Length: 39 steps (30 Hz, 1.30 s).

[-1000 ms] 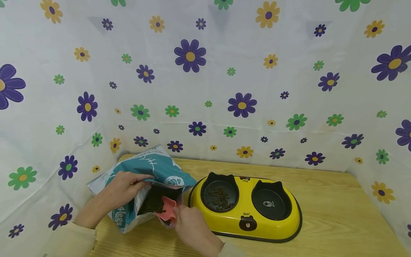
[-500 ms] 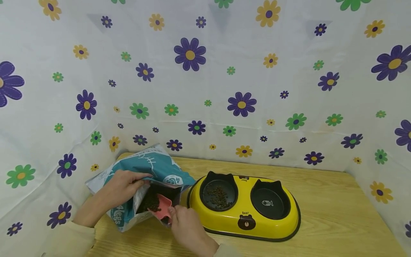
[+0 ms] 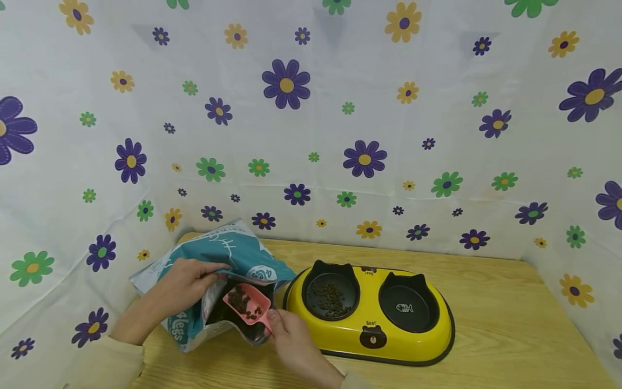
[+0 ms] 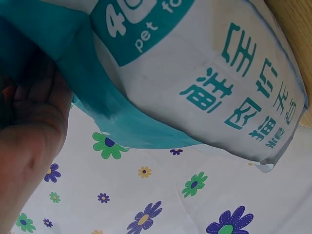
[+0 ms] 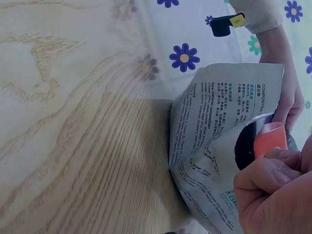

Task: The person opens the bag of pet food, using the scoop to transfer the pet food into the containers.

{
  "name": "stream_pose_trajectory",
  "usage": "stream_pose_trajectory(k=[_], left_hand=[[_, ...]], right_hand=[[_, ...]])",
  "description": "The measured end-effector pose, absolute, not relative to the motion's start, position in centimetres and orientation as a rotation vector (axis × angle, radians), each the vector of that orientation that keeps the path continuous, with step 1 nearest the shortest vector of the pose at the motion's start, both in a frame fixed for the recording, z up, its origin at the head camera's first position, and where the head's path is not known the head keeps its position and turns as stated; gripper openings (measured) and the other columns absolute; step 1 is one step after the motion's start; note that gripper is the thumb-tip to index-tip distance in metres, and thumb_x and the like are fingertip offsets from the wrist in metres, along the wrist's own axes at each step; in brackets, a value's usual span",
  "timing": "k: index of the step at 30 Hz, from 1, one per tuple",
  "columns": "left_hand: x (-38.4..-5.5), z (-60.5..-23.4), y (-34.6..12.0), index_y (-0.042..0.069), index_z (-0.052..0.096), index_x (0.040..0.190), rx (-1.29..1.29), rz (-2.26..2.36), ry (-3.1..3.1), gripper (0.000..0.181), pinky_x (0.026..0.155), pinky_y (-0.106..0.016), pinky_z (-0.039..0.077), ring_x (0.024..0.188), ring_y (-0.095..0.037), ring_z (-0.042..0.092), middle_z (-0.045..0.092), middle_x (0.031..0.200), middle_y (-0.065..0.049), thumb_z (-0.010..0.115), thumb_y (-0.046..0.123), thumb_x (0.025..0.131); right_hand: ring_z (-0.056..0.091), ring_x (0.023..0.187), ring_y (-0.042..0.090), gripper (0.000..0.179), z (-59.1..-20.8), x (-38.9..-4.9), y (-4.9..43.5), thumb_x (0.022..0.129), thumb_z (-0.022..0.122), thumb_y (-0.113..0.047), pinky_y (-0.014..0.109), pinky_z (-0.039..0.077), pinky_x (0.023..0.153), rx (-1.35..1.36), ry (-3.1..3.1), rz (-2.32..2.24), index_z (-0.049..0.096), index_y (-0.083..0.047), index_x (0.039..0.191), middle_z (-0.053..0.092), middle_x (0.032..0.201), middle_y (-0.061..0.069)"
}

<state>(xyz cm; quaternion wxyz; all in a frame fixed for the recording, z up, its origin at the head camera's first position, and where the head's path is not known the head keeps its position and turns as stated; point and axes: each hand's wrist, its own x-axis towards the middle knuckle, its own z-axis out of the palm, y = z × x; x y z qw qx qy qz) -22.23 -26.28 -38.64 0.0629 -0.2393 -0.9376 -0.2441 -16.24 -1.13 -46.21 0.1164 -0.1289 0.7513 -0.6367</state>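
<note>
My left hand pinches the upper rim of a teal and white pet food bag, whose mouth gapes toward me. The same bag fills much of the left wrist view. By its handle, my right hand grips a pink scoop at the bag's mouth. Brown kibble lies in the scoop's bowl. In the right wrist view, curled fingers cover the handle and only part of the pink scoop shows.
Right of the bag stands a yellow double pet feeder. Its left black bowl holds some kibble; the right black bowl shows a fish-bone print. Both sit on a wooden table backed by a flowered cloth.
The pink scoop has come up out of the kibble and levelled, its load now showing. My right hand has shifted slightly with it. My left hand stays on the bag's rim.
</note>
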Motion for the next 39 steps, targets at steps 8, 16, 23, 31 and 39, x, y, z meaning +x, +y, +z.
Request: stream_pose_trajectory(k=[8, 16, 23, 31, 39], left_hand=[[-22.2, -38.5, -26.3, 0.004, 0.075, 0.123, -0.701, -0.747, -2.848, 0.028, 0.047, -0.02, 0.033, 0.046, 0.002, 0.032, 0.035, 0.059, 0.013, 0.063, 0.002, 0.098], [-22.1, -38.4, -26.3, 0.006, 0.075, 0.124, -0.714, -0.744, -2.835, 0.028, 0.048, -0.02, 0.031, 0.046, 0.002, 0.026, 0.031, 0.056, 0.014, 0.063, 0.004, 0.099], [-22.1, -38.5, -26.3, 0.006, 0.074, 0.125, -0.71, -0.745, -2.866, 0.029, 0.048, -0.02, 0.031, 0.046, 0.001, 0.028, 0.029, 0.057, 0.014, 0.062, 0.004, 0.099], [-22.1, -38.5, -26.3, 0.006, 0.074, 0.125, -0.714, -0.74, -2.867, 0.03, 0.048, -0.02, 0.03, 0.046, 0.001, 0.027, 0.029, 0.057, 0.014, 0.062, 0.003, 0.098], [-22.3, -38.6, -26.5, 0.005, 0.074, 0.125, -0.731, -0.745, -2.858, 0.03, 0.047, -0.02, 0.031, 0.046, 0.002, 0.028, 0.029, 0.057, 0.014, 0.061, 0.002, 0.098]], right_hand=[[0.035, 0.058, 0.008, 0.043, -45.3, -15.7, 0.3, 0.111, 0.042, -0.027, 0.02, 0.03, 0.058, -0.426, 2.092, -1.918, 0.059, 0.008, 0.093, 0.041, 0.066, -0.001], [0.035, 0.058, 0.007, 0.042, -44.9, -15.4, 2.9, 0.111, 0.041, -0.025, 0.021, 0.03, 0.055, -0.445, 2.084, -1.926, 0.06, 0.009, 0.096, 0.045, 0.071, 0.001], [0.035, 0.058, 0.006, 0.042, -44.7, -15.6, 6.4, 0.112, 0.04, -0.029, 0.02, 0.03, 0.053, -0.372, 2.206, -1.883, 0.057, 0.005, 0.095, 0.047, 0.075, 0.001], [0.033, 0.053, 0.006, 0.04, -44.6, -16.4, 10.0, 0.111, 0.044, -0.03, 0.018, 0.028, 0.051, -0.221, 2.384, -1.866, 0.058, 0.001, 0.09, 0.043, 0.068, 0.001], [0.039, 0.048, 0.006, 0.036, -45.5, -17.4, 12.9, 0.109, 0.05, -0.024, 0.018, 0.028, 0.046, -0.149, 2.653, -1.704, 0.062, 0.0, 0.085, 0.047, 0.062, 0.0]])
